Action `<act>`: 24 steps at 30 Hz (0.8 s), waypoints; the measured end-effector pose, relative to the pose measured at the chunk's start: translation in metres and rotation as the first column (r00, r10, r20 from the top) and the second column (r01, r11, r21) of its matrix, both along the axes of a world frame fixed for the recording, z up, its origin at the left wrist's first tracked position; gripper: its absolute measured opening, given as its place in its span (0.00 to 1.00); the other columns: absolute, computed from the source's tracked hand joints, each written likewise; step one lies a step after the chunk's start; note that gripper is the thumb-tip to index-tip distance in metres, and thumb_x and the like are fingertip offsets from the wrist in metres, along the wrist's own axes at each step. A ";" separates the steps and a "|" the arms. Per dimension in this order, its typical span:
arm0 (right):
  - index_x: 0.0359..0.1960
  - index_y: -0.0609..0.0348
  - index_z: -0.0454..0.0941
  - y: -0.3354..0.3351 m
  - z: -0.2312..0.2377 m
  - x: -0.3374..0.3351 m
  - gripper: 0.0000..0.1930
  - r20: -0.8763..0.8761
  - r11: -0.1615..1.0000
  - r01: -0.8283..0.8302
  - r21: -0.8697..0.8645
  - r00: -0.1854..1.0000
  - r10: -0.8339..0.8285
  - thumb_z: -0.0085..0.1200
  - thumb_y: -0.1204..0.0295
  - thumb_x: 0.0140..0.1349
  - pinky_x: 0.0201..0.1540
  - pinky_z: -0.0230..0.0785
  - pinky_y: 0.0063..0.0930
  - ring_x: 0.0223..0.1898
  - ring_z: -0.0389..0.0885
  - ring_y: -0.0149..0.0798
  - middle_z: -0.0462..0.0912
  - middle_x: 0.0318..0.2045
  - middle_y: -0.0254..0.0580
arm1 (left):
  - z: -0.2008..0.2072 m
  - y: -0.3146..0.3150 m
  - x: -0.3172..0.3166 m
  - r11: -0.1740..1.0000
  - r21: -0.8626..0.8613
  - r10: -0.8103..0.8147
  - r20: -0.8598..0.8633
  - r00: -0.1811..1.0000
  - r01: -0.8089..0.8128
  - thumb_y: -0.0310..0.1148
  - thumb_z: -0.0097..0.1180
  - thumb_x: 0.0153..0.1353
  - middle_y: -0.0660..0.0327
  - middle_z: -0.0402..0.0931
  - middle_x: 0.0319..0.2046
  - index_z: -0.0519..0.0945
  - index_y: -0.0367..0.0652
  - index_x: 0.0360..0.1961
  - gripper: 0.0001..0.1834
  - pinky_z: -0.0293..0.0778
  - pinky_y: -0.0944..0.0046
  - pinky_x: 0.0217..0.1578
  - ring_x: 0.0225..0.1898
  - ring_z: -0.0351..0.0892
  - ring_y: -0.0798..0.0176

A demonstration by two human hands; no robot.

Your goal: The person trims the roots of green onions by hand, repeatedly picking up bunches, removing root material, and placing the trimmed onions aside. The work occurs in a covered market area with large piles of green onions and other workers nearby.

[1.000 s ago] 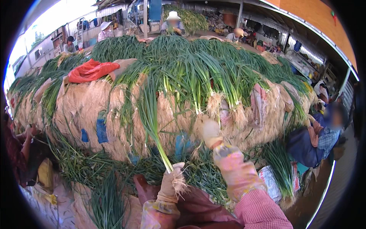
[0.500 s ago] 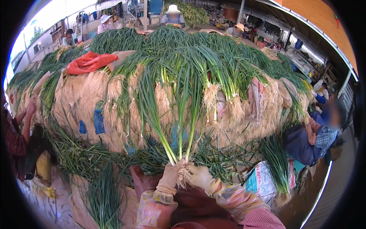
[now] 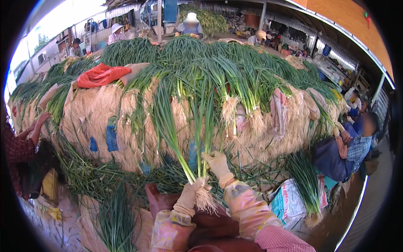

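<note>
My left hand (image 3: 189, 195), in a pale work glove, is closed around the white lower ends of a few spring onions (image 3: 179, 152). Their tan roots (image 3: 205, 200) hang out below its fingers, and their long green leaves reach up against the heap. Higher up, my right hand (image 3: 217, 165), gloved the same way, pinches the right-hand stalks of this small bunch. Patterned sleeve covers show on both my forearms. Straight ahead rises a large heap of spring onions (image 3: 90, 105), roots facing me and leaves lying across the top.
A red cloth or sack (image 3: 100, 76) lies on the heap at left. Loose green leaves (image 3: 96, 168) litter its foot. Separate bunches lie at lower left (image 3: 114, 222) and on a printed sack (image 3: 289, 203) at right. People sit at both sides and behind the heap.
My right hand has left the root end beside my left hand and moved up to the stalks. The left hand keeps its hold. The person at left has shifted an arm.
</note>
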State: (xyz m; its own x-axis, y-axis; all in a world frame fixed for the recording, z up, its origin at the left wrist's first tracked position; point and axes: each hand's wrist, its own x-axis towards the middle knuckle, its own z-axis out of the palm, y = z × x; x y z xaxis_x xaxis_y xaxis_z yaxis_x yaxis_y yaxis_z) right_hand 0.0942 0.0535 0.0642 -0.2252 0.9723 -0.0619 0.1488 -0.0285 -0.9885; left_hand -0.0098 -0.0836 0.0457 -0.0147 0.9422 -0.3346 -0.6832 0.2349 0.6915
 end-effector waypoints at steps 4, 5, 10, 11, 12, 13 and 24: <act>0.29 0.62 0.77 -0.038 0.024 -0.004 0.12 0.075 0.997 0.066 -0.031 0.995 -0.064 0.59 0.66 0.64 0.17 0.66 0.21 0.14 0.74 0.25 0.81 0.20 0.37 | -0.004 -0.008 -0.003 0.996 -0.039 0.074 -0.032 0.997 -0.076 0.33 0.60 0.60 0.61 0.79 0.25 0.80 0.33 0.39 0.13 0.72 0.69 0.22 0.21 0.76 0.68; 0.29 0.62 0.77 -0.048 0.030 0.003 0.12 -0.044 0.999 0.051 -0.006 0.998 -0.052 0.58 0.66 0.65 0.16 0.65 0.20 0.14 0.74 0.25 0.81 0.20 0.37 | 0.000 -0.009 -0.004 0.996 -0.037 0.082 0.021 0.996 -0.081 0.32 0.60 0.60 0.61 0.79 0.26 0.80 0.33 0.39 0.12 0.72 0.69 0.22 0.22 0.77 0.69; 0.28 0.62 0.77 -0.093 0.066 0.038 0.13 -0.326 0.996 0.091 -0.006 0.941 -0.088 0.51 0.67 0.69 0.12 0.61 0.16 0.13 0.74 0.25 0.82 0.21 0.38 | -0.004 -0.005 -0.006 0.992 0.057 0.073 0.441 0.895 -0.109 0.32 0.55 0.63 0.65 0.73 0.23 0.76 0.38 0.39 0.08 0.70 0.67 0.20 0.17 0.69 0.67; 0.30 0.62 0.77 -0.089 0.068 0.039 0.12 -0.317 0.989 0.148 0.001 0.938 -0.140 0.51 0.67 0.69 0.13 0.61 0.16 0.15 0.75 0.25 0.82 0.22 0.38 | -0.003 -0.003 -0.006 0.990 0.066 0.077 0.487 0.870 -0.124 0.32 0.55 0.64 0.65 0.72 0.23 0.75 0.39 0.39 0.08 0.70 0.67 0.20 0.17 0.69 0.67; 0.32 0.61 0.77 -0.080 0.071 0.040 0.11 -0.310 0.980 0.198 0.006 0.932 -0.187 0.51 0.67 0.69 0.14 0.61 0.16 0.16 0.75 0.25 0.82 0.23 0.38 | -0.001 -0.003 -0.007 0.987 0.073 0.085 0.529 0.844 -0.145 0.33 0.54 0.64 0.66 0.72 0.23 0.75 0.39 0.39 0.08 0.70 0.66 0.20 0.17 0.69 0.67; 0.33 0.60 0.77 -0.070 0.072 0.042 0.10 -0.302 0.967 0.256 0.014 0.923 -0.240 0.51 0.67 0.69 0.15 0.62 0.16 0.17 0.76 0.25 0.82 0.23 0.38 | 0.002 -0.002 -0.006 0.984 0.082 0.084 0.573 0.815 -0.159 0.33 0.53 0.65 0.66 0.72 0.23 0.75 0.40 0.39 0.08 0.70 0.66 0.19 0.17 0.69 0.67; 0.59 0.55 0.74 0.020 -0.041 -0.061 0.20 -0.535 0.816 -0.577 0.046 0.675 0.508 0.48 0.60 0.70 0.25 0.65 0.17 0.28 0.76 0.24 0.82 0.37 0.30 | -0.004 -0.013 -0.014 0.962 0.268 -0.149 0.673 0.725 -0.051 0.41 0.41 0.72 0.67 0.65 0.19 0.74 0.39 0.43 0.16 0.60 0.66 0.18 0.17 0.59 0.68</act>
